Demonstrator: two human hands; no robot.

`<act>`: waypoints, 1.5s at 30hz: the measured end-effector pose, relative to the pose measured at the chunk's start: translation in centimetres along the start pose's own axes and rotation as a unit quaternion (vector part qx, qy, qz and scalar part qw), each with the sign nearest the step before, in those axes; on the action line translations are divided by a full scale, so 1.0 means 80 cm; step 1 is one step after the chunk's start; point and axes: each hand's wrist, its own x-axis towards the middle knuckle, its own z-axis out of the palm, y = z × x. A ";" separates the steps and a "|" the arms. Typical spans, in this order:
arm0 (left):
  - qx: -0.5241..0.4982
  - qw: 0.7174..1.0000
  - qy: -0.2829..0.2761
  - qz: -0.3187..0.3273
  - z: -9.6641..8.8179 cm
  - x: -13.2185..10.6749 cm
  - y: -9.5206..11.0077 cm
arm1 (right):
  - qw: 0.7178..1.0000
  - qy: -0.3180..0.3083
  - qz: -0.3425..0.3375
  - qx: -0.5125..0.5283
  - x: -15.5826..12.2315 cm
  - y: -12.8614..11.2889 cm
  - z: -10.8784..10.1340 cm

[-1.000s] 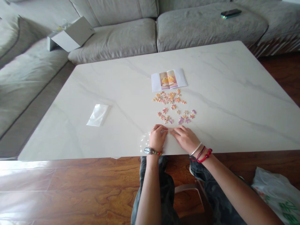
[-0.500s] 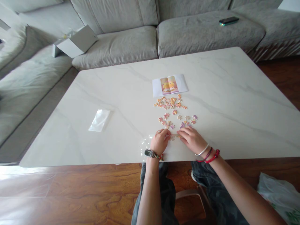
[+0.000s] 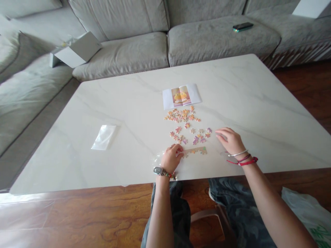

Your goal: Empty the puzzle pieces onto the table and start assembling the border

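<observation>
A short joined strip of puzzle pieces [image 3: 195, 151] lies near the front edge of the white marble table [image 3: 124, 113]. My left hand [image 3: 171, 158] rests curled at the strip's left end, fingertips touching it. My right hand [image 3: 230, 139] hovers to the right of the strip with fingers loosely spread and nothing in it. Several loose puzzle pieces [image 3: 190, 135] lie just beyond the strip, and a denser heap of pieces [image 3: 181, 115] sits farther back. A printed reference picture [image 3: 181, 96] lies behind the heap.
An empty clear plastic bag [image 3: 103, 136] lies on the table's left half. A grey sofa [image 3: 144, 51] wraps the far and left sides, with an open white box [image 3: 77, 50] and a phone [image 3: 242, 27] on it. A plastic bag [image 3: 307, 213] lies on the wooden floor at right.
My right hand has lifted off the joined strip and moved right, leaving the strip uncovered. My left hand stays at the strip's left end.
</observation>
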 end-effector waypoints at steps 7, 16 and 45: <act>-0.026 0.999 -0.025 0.003 -0.009 0.005 -0.001 | 0.997 -0.070 -0.031 -0.014 0.002 0.011 0.009; 0.011 0.994 0.110 -0.012 -0.018 0.017 -0.013 | 0.997 -0.082 0.007 0.013 0.012 0.009 0.016; 0.032 0.982 0.163 -0.089 -0.024 0.007 -0.043 | 0.994 -0.066 0.059 -0.071 0.078 -0.056 0.080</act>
